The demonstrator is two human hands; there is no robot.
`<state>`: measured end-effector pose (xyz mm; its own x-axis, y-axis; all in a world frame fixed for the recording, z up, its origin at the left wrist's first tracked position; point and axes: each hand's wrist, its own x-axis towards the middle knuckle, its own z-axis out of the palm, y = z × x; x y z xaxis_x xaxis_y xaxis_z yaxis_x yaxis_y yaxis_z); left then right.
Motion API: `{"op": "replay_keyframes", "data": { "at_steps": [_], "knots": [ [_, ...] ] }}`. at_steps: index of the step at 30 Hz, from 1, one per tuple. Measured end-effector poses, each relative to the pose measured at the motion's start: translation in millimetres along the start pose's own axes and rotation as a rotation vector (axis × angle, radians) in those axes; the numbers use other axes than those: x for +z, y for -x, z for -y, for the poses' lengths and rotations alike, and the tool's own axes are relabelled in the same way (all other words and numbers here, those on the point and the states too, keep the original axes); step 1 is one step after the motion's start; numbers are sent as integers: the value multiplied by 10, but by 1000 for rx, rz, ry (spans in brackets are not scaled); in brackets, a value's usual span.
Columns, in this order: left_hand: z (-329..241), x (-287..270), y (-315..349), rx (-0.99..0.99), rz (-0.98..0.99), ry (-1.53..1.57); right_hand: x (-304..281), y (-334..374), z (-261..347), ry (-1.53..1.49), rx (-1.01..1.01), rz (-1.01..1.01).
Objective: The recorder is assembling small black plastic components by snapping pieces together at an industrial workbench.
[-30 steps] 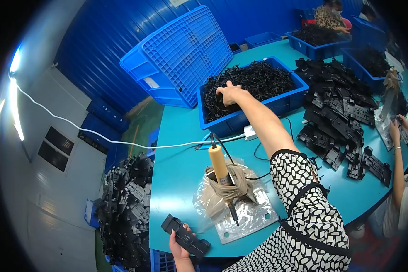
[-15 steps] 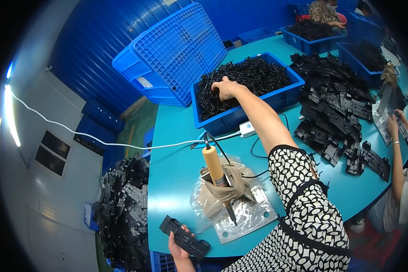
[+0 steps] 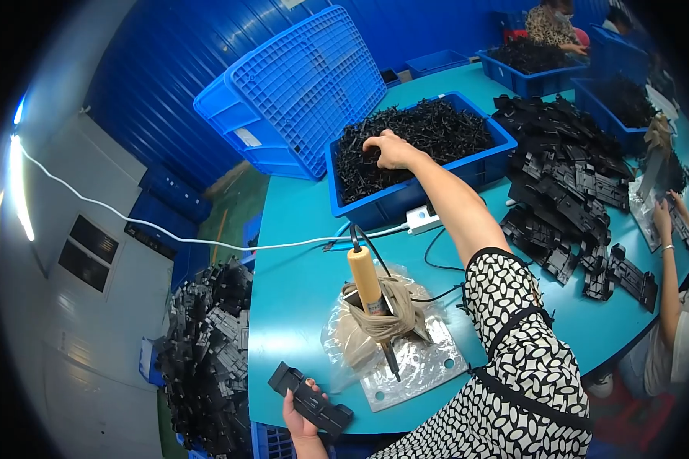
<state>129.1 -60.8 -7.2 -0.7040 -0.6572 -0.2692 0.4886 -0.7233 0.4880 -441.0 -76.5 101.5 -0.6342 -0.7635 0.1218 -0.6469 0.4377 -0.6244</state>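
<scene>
In my left hand [image 3: 302, 413], at the table's near edge, is a long black plastic tray-like part [image 3: 311, 401], with my fingers and thumb closed around its middle. My right hand [image 3: 394, 151] reaches into a blue bin [image 3: 429, 180] heaped with small black plastic pieces [image 3: 436, 128]. Its fingers are bent down into the heap; whatever they grip is hidden among the pieces. Between my hands, a soldering iron [image 3: 367, 283] with a wooden handle stands tip down, strapped with beige wrapping over a metal plate [image 3: 413, 375].
A large blue crate [image 3: 306, 84] leans upright behind the bin. Black molded parts [image 3: 566, 191] lie piled at right; another heap [image 3: 210, 352] sits left of the table. A white cable [image 3: 283, 246] runs to a power strip [image 3: 422, 219]. Another person's hands [image 3: 666, 218] work at far right.
The view has shifted very slightly. My right hand stays in the bin, its fingers a little more curled into the pieces. My left hand keeps holding the black tray-like part.
</scene>
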Motion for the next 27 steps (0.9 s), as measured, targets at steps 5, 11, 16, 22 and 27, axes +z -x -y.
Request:
{"op": "replay_keyframes", "data": {
  "at_steps": [5,11,16,22,27],
  "knots": [
    [-5,1,-3,-2,5,16,-82,45,-60,-70,-120,-61],
    [-2,0,-14,-16,-13,14,-293,50,-45,-46,-165,-35],
    [-10,-19,-6,16,-12,-38,-371,3,64,32,-198,20],
    [-4,-71,-18,-3,-5,-1,-477,-6,47,-4,-183,30],
    [-1,-25,-4,8,-6,-13,-594,53,147,-74,-145,1]
  ]
}}
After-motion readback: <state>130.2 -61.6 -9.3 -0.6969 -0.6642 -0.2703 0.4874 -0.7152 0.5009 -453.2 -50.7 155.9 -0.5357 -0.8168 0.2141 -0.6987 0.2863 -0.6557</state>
